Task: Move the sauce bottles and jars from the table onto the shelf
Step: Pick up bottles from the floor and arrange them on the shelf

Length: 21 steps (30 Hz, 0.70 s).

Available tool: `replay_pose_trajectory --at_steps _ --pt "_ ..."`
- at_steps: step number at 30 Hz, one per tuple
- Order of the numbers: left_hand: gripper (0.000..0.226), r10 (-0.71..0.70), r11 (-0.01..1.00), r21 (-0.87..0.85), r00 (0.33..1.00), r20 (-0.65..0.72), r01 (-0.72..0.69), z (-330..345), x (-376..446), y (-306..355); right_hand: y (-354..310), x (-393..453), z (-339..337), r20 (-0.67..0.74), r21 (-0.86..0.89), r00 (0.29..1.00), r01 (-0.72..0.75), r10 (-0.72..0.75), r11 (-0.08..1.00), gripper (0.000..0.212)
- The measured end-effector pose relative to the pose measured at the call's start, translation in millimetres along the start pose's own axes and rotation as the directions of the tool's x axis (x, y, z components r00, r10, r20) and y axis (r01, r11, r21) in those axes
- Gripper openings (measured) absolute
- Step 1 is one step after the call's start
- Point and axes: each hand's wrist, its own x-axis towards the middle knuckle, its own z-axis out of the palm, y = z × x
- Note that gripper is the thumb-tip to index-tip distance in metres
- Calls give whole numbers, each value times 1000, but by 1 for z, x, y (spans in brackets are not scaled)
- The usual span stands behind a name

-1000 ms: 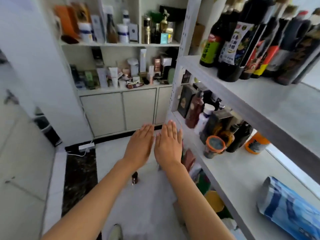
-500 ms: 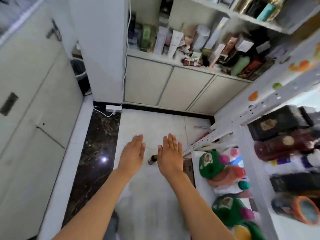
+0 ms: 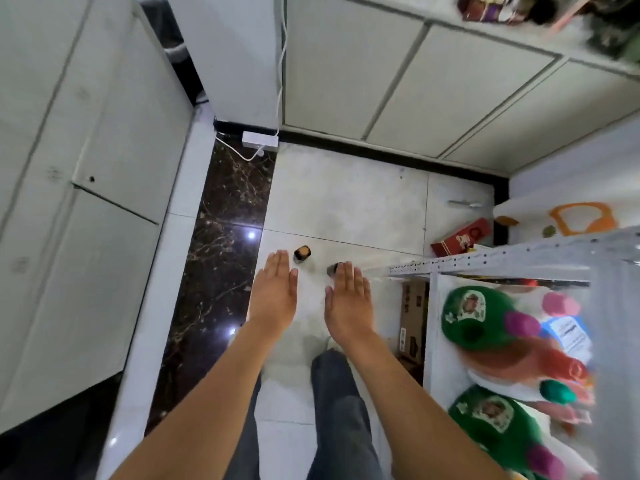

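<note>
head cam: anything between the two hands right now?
Only bare pale floor tile shows between the left hand and right hand; neither holds anything.

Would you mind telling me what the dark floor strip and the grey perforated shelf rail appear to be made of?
The dark floor strip looks like polished marble or marble-look tile: brown-black with pale veins and mirror-like light spots. The grey perforated shelf rail looks like painted or galvanised steel: thin, matte, with regular punched holes.
</note>
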Motion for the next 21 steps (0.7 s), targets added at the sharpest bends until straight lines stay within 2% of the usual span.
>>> replay_pose_trajectory --at_steps 7,13,16,19,21 --pt "58 -206 975 -74 978 32 208 93 48 10 62 83 70 168 -35 982 98 -91 995 65" --pt "60 -383 907 -134 915 127 399 184 106 -19 105 164 145 223 9 975 14 -15 1000 65" --pt "57 -418 896 -121 903 97 428 228 136 -30 120 203 186 232 74 971 -72 53 995 65" --pt "56 -532 811 -250 845 61 529 271 173 -31 138 242 225 197 88 976 -106 87 990 63" --pt "56 -549 790 -301 835 39 534 301 201 -37 150 270 248 178 93 978 -125 107 988 62"
